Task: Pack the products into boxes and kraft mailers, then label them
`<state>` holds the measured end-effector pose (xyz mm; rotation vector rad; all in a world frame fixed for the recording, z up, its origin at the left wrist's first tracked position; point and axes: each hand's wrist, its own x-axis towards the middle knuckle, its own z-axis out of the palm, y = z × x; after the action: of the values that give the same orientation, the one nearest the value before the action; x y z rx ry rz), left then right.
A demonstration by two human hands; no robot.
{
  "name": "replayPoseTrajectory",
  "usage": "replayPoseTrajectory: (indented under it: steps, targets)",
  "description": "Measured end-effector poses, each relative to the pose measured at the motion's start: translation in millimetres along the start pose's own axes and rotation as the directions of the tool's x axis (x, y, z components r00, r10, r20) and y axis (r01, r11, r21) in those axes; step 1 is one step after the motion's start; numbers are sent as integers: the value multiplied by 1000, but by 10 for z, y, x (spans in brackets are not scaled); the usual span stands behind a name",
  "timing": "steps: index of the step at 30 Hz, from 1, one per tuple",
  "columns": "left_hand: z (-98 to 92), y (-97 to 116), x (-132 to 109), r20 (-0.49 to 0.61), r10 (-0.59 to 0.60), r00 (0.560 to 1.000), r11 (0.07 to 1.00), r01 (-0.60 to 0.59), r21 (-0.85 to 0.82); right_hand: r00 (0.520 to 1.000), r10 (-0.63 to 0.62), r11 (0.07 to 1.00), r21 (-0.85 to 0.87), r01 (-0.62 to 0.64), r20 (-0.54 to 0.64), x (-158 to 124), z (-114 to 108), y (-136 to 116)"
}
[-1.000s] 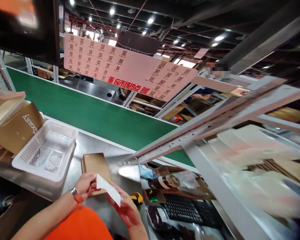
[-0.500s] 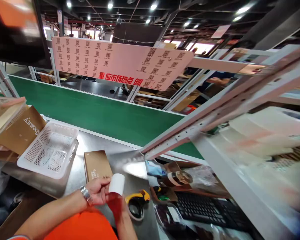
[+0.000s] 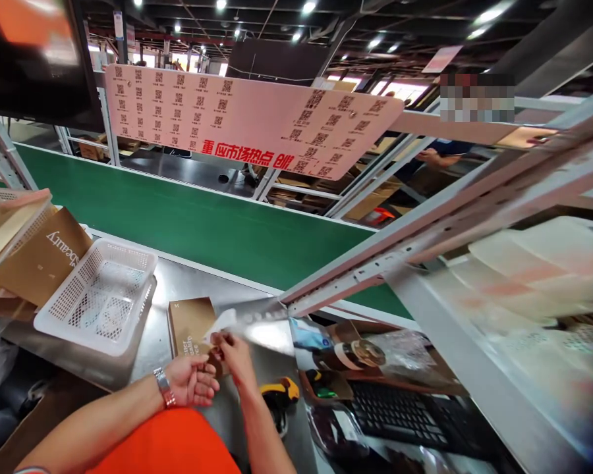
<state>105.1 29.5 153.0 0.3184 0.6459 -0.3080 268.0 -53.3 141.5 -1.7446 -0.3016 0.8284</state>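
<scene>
The left hand (image 3: 190,382) is now free of the thin white paper slip (image 3: 224,320): its palm is partly turned up, the fingers are loosely curled and hold nothing that I can see. The right hand (image 3: 234,355) alone pinches the slip, fingertips together, at the right edge of the flat golden-brown cardboard box (image 3: 190,322) on the shiny steel table (image 3: 148,355). Because the slip is blurred, I cannot tell whether it touches the box.
</scene>
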Motion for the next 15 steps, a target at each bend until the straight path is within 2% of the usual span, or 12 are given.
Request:
replayPoseTrajectory:
  steps: [3,6,8,10,12,15]
  targets:
    - [-41,-8,1,-6,42,999,982,-40,185,999,-12,933,-359,24,36,114,26,20]
    - [-29,-24,7,-19,110,994,938,-97,333,999,-27,795,-605,46,41,137,48,50]
    - [-20,-34,13,-36,145,989,908,-118,403,999,-17,665,-745,47,47,137,62,34]
    - [-31,-43,19,-55,172,984,879,-128,460,999,-1,576,-817,37,45,151,59,-14]
    - [-68,-53,23,-74,200,977,839,-132,528,999,21,534,-845,17,33,190,10,-62]
    - [-162,-64,30,-78,295,952,697,-159,699,999,37,511,-859,-35,-19,276,-173,-33]
